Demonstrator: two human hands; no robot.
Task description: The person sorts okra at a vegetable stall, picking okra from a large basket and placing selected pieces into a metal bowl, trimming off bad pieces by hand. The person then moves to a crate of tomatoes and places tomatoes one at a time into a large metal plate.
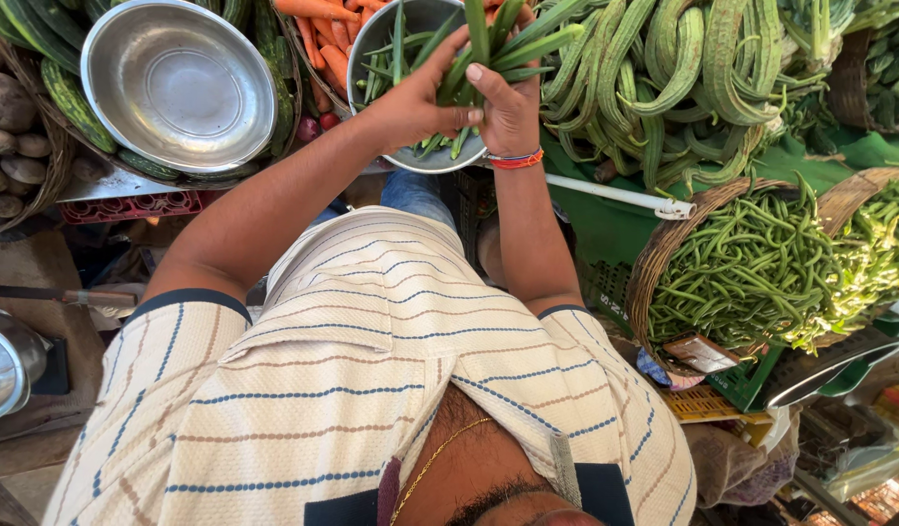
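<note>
Over the steel bowl (411, 29), the left hand (415, 102) and right hand (508, 107) both close around a bunch of okra (488, 44), held upright just above the rim; more okra lies inside. Left of that bowl sits an empty steel basin (177, 83); carrots (328, 34) lie between them; right of it, snake gourds (664, 68) and a basket of green beans (751, 268).

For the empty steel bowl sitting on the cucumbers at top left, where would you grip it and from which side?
Probably by the rim of the empty steel bowl, on the near edge facing the person. It lies mouth up, slightly tilted, on the cucumbers, so the thin rolled lip is exposed all round while its underside is hidden. Both the left hand and right hand are in the okra bowl.
</note>
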